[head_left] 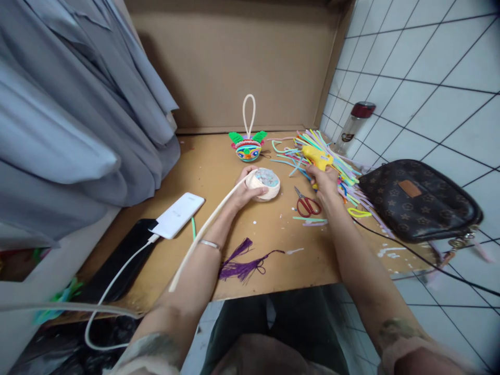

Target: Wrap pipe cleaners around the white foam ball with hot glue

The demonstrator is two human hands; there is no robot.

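My left hand (250, 188) is closed around a round cream-wrapped piece (267, 178) with a bluish patterned top. A long cream strip (213, 216) runs from that piece down over my left forearm. My right hand (325, 179) grips a yellow glue gun (317, 156) by its handle, above a heap of colored fuzzy stems (344, 169). Red-handled scissors (308, 204) lie on the table between my hands. Behind the round piece sits a colorful animal-head ornament (248, 149) with green ears and a cream loop.
Purple tassels (242, 265) lie near the front edge of the table (273, 281). On the left are a white power bank (177, 214) with a cable and a black pouch (125, 260). A brown handbag (422, 200) and a bottle (353, 125) stand at the right.
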